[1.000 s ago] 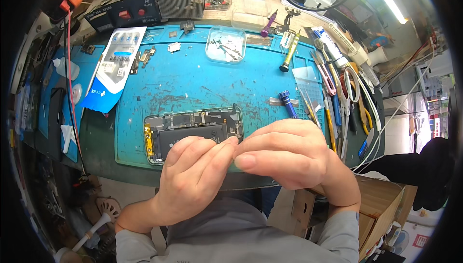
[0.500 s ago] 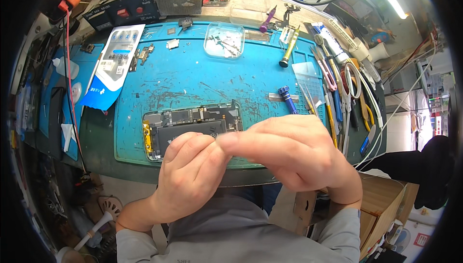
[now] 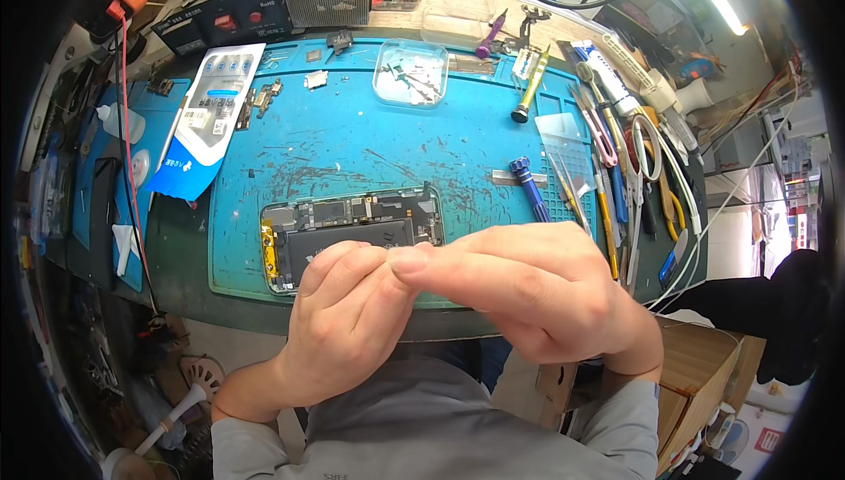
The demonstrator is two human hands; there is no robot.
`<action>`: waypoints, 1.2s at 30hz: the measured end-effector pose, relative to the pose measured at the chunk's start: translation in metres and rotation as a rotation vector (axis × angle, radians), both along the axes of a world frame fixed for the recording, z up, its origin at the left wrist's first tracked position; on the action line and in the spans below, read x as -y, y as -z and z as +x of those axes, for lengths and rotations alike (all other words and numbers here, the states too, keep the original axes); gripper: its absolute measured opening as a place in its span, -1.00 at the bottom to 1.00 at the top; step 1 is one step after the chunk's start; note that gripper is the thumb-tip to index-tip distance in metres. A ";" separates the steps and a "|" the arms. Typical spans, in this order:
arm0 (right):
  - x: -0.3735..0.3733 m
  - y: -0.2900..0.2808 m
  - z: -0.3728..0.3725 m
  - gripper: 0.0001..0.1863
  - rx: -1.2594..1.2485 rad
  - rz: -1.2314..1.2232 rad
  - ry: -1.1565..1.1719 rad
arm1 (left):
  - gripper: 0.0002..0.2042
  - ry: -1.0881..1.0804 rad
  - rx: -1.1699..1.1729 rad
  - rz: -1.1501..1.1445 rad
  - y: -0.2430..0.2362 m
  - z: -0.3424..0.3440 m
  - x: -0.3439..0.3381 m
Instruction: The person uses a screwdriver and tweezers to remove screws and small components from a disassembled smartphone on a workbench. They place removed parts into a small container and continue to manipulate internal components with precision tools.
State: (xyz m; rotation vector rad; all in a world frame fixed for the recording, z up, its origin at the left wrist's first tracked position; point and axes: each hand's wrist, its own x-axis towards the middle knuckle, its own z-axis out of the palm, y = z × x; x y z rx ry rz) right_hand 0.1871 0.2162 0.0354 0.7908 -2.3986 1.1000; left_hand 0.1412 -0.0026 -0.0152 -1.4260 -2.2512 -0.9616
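Opened phone (image 3: 352,235) just beyond both hands, long axis left-right; left hand (image 3: 339,326) nearer; right hand (image 3: 528,291) fingertips pinched against left's, contents unclear.

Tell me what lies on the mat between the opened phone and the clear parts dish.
Nothing but bare, scuffed blue mat: the head view shows no part or tool between the opened phone and the clear parts dish.
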 end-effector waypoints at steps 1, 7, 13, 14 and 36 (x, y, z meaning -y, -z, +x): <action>-0.008 -0.012 0.005 -0.51 0.062 0.096 -0.013 | -0.67 0.000 -0.006 -0.006 0.000 0.000 0.001; -0.001 -0.001 -0.001 -0.52 -0.018 0.016 0.000 | -0.64 -0.003 0.008 -0.001 0.001 0.000 0.000; -0.003 0.000 0.000 -0.46 -0.043 0.058 0.064 | -0.63 -0.005 0.014 0.013 0.001 -0.001 -0.002; -0.004 -0.001 0.000 -0.47 -0.017 0.051 0.052 | -0.63 0.000 0.009 0.009 0.001 -0.001 -0.002; -0.027 -0.014 0.006 -0.38 0.187 -0.141 0.111 | -0.68 -0.012 -0.023 -0.020 -0.001 0.003 0.002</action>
